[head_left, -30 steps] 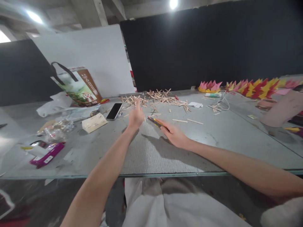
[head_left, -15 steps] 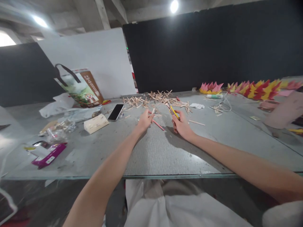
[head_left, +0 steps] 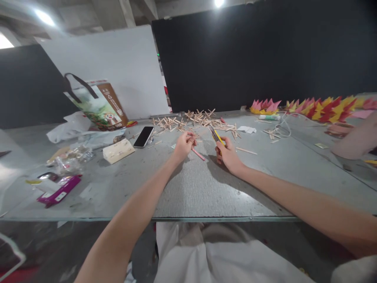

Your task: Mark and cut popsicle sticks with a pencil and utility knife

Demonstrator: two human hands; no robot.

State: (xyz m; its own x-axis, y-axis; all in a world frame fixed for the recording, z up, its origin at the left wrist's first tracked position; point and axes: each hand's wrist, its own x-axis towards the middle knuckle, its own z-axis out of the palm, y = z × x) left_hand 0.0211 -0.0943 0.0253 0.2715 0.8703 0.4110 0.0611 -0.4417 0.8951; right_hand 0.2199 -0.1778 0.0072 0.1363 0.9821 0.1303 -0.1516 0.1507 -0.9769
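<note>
Near the middle of the table, my left hand (head_left: 185, 145) is closed in a pinch on what looks like a thin wooden stick, mostly hidden by the fingers. A pinkish-red pencil (head_left: 199, 154) lies on the table just under and beside those fingertips. To the right, my right hand (head_left: 229, 154) is wrapped round a yellow utility knife (head_left: 218, 138), its tip pointing away from me and up to the left. Beyond both hands spreads a heap of small wooden sticks (head_left: 200, 118), many of them crossed over one another.
On the left are a phone (head_left: 143, 136), a cream block (head_left: 118, 151), a printed carry bag (head_left: 101, 106) and a purple packet (head_left: 60, 192). Folded paper pieces (head_left: 326, 110), a glue stick (head_left: 269, 117) and a white cable (head_left: 285, 127) lie on the right. Dark panels (head_left: 259, 59) stand behind.
My left hand has shifted slightly right and turned, so the stick's pale end shows less. The utility knife stays in my right hand, which has hardly moved. The whole view has shifted slightly.
</note>
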